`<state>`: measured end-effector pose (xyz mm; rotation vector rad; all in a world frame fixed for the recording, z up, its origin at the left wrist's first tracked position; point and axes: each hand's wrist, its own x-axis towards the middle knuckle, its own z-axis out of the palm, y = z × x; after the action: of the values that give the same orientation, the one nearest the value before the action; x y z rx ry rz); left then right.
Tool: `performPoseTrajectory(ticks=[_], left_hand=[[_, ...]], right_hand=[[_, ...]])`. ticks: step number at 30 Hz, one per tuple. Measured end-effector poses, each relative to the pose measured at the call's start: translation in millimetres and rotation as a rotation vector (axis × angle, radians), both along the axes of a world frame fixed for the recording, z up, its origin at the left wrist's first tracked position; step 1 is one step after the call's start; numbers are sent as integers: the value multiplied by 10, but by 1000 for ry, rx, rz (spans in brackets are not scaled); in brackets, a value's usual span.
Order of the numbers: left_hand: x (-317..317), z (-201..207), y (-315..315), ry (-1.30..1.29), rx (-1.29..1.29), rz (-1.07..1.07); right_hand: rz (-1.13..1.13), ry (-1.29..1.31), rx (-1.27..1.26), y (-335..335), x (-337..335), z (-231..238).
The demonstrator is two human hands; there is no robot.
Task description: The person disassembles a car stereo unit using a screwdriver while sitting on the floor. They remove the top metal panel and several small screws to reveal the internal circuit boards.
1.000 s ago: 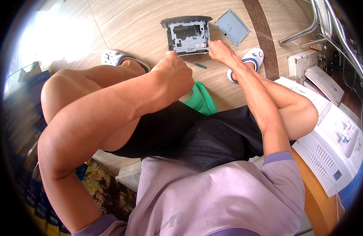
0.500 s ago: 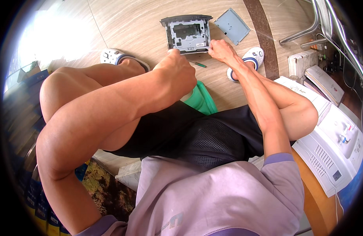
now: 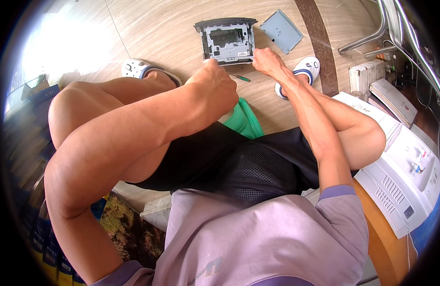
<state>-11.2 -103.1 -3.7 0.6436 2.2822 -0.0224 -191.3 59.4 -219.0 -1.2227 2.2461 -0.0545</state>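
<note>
Head view: both hands at the near side of an opened electronic unit (image 3: pixel 235 51).
The unit sits ahead of you on the floor (image 3: pixel 167 28), its black front panel (image 3: pixel 224 22) facing away. To work well, brace the chassis evenly from both sides, press gently and spare the exposed metalwork. Your right hand (image 3: pixel 269 62) is curled in at the near right corner, apparently touching it; whether the grip pinches the edge, you cannot tell. Your left hand (image 3: pixel 214 88) is bunched at the near left, its fingertips hidden, so its opening and hold cannot be told. Mind the green-handled screwdriver (image 3: pixel 244 79) lying between them.
</note>
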Motion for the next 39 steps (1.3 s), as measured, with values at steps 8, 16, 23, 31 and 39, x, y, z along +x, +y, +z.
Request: performPoseTrajectory(ticks=[8,16,23,31,39], left_hand=[[-4,40,-9,14,21,24],[58,-14,-19,107,47,54],[43,-13,-18,71,47,61],[9,5,-13,13,9,8],[57,6,-25,58,43,47]], right_hand=[[124,64,-13,12,6,-68],[40,-10,-74,66,-15,-75],[-90,-19,69,-21,32,66],[-106,0,86,-36,32,74],[-146,-20,97,-62,53,117]])
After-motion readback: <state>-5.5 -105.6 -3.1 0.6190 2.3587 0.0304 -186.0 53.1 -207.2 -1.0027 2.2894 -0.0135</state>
